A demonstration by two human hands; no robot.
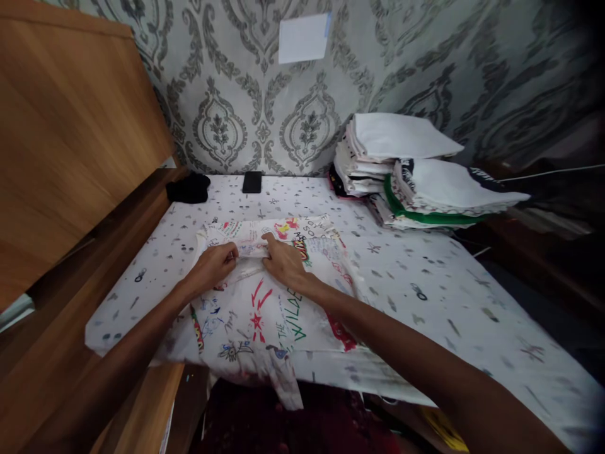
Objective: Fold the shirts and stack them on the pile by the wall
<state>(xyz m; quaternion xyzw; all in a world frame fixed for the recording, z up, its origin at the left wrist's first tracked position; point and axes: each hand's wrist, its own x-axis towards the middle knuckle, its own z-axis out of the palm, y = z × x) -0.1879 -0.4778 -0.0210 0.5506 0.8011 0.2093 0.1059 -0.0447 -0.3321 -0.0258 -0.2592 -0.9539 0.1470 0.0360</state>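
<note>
A white printed garment with coloured lettering and doodles lies spread on the table, its near part hanging over the front edge. I cannot tell its exact kind. My left hand is closed, its curled fingers gripping a fold of the cloth near the garment's middle. Just to the right, my right hand pinches the same fold between thumb and fingers, with the index finger bent forward. Between the two hands the cloth is drawn into a short raised ridge. What lies under the fingers is partly hidden.
A patterned white cover lies over the table. Stacks of folded clothes stand at the back right. By the wall lie a black phone and a black cloth item. A wooden cabinet borders the left side.
</note>
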